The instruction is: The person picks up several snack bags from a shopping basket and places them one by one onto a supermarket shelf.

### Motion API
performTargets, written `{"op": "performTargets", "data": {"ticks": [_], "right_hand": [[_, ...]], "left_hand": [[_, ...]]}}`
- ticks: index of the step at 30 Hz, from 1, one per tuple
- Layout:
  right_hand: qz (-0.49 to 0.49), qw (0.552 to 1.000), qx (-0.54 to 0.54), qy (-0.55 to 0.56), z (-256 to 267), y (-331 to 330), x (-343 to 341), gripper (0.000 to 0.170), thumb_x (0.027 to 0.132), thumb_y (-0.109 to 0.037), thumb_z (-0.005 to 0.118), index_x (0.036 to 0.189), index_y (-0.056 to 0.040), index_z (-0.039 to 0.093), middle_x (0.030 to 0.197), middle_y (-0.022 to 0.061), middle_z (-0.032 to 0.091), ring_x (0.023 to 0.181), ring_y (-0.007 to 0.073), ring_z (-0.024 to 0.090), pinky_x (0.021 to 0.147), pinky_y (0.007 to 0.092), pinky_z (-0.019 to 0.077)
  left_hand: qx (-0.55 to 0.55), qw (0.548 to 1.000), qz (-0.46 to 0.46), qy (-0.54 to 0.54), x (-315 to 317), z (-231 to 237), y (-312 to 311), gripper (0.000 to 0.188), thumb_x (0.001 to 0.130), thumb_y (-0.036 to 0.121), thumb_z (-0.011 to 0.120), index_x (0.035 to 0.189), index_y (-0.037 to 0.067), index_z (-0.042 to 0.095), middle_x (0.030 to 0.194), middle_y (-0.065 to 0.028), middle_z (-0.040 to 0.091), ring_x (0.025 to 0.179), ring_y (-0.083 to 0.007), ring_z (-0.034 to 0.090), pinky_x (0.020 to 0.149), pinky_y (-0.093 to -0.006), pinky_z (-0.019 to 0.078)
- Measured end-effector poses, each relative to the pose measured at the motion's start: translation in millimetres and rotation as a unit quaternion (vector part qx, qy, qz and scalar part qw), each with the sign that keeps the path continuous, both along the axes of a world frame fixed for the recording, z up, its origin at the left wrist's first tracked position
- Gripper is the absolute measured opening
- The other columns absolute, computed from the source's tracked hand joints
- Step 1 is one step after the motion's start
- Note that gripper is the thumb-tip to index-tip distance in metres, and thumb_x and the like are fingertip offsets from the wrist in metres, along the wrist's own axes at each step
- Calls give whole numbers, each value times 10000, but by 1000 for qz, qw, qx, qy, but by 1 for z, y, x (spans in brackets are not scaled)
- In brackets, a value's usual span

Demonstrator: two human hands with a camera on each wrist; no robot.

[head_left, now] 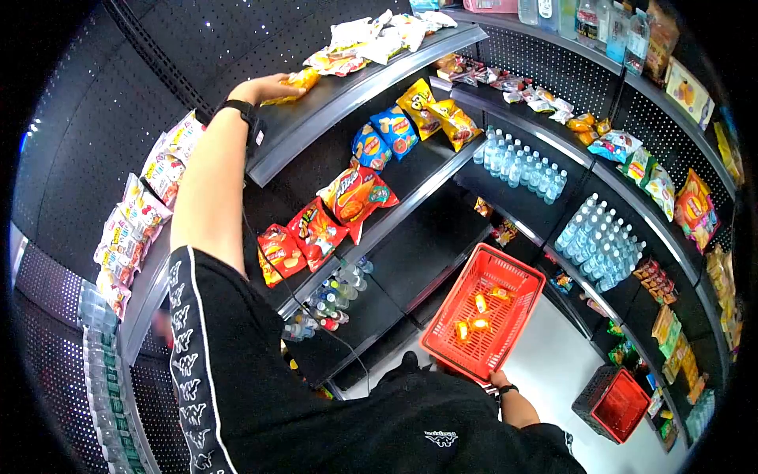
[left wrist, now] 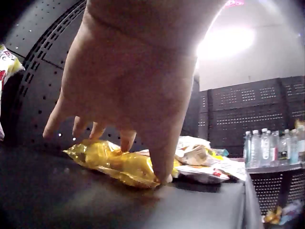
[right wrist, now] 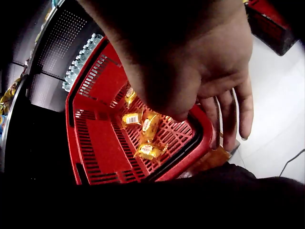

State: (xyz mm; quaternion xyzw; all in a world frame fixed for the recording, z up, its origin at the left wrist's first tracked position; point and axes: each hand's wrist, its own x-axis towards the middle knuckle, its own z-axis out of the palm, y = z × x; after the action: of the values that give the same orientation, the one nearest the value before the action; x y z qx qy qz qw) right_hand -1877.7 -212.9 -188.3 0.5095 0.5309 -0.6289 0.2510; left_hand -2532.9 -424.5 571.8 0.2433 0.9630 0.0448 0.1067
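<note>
On the top shelf (head_left: 276, 142) at the upper left, my left hand (head_left: 260, 88) reaches to a shiny yellow snack packet (left wrist: 121, 164). The left wrist view shows the thumb at the packet's near end and the other fingers along its far side, with the packet lying on the shelf board. Lower down, my right hand (head_left: 499, 381) grips the rim of a red shopping basket (right wrist: 102, 152), thumb on the inside and fingers hanging over the outside. Several small yellow-orange wrapped snacks (right wrist: 150, 126) lie on the slotted basket floor.
White snack bags (head_left: 379, 39) lie beyond the yellow packet. Red chip bags (head_left: 320, 231) fill part of the shelf below. Bottled water (head_left: 596, 245) stands on the right-hand shelves. Another red and black basket (head_left: 620, 403) rests on the floor at the right.
</note>
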Motion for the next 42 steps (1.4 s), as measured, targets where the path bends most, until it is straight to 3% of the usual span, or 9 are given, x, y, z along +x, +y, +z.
{"op": "performTargets", "data": {"ticks": [14,16,17,20,21,22,24,37,42], "right_hand": [[-13,999,14,49,-29,1,7,491,932,-305,505,1228,86,492,1038,260,645,761,438,684,472,476,561],[108,969,190,116,-150,5,31,466,900,-319,507,1139,74,579,886,294,664,755,347,706,651,444,569],[121,985,96,76,-105,10,23,460,918,-261,473,1221,84,500,946,196,663,663,302,680,471,418,566],[60,980,165,90,-113,0,24,404,931,-274,479,1162,43,574,875,206,670,678,301,676,485,422,569],[147,954,261,19,-193,-9,31,547,930,-411,512,1197,65,546,1023,249,668,809,376,691,580,452,582],[118,988,62,78,-98,7,21,472,955,-352,454,1279,-11,499,991,214,664,698,359,683,501,461,572],[26,997,62,27,-18,2,8,510,955,-345,518,1228,80,446,996,252,656,588,363,680,436,441,557],[-4,999,35,-20,13,1,-3,508,956,-327,478,1304,33,392,959,207,675,624,279,695,481,416,565],[-14,999,34,-9,14,0,0,423,946,-352,480,1180,-13,575,889,168,693,652,299,694,556,455,561]], "left_hand": [[12,996,-36,83,-52,-4,-26,582,823,435,711,1254,59,601,1135,-85,665,1006,-172,613,868,-320,485],[5,981,19,195,-3,16,-31,546,856,409,688,1240,29,607,1127,-86,675,982,-156,620,884,-297,475],[62,974,-13,218,4,21,-43,533,868,402,679,1234,21,607,1088,-87,682,968,-157,623,891,-294,471],[103,958,-125,238,63,31,-38,528,847,429,694,1154,4,627,947,-78,657,914,-195,630,806,-312,491],[146,933,-149,293,105,11,-32,525,852,412,694,1164,-1,613,1036,-94,623,993,-206,602,856,-319,471],[189,904,-172,343,155,-14,-19,522,857,396,694,1174,-7,600,1125,-111,589,1072,-217,574,906,-326,452],[208,921,-225,240,231,-69,2,530,833,381,716,1193,14,590,1256,-141,511,1178,-238,508,978,-345,406],[124,945,-204,-223,386,-479,126,680,801,527,672,1329,129,515,1459,-268,316,1323,-396,393,1047,-432,393],[148,939,-188,-247,381,-483,111,591,914,491,539,1347,92,474,1503,-255,261,1377,-394,313,1096,-421,333]]}}
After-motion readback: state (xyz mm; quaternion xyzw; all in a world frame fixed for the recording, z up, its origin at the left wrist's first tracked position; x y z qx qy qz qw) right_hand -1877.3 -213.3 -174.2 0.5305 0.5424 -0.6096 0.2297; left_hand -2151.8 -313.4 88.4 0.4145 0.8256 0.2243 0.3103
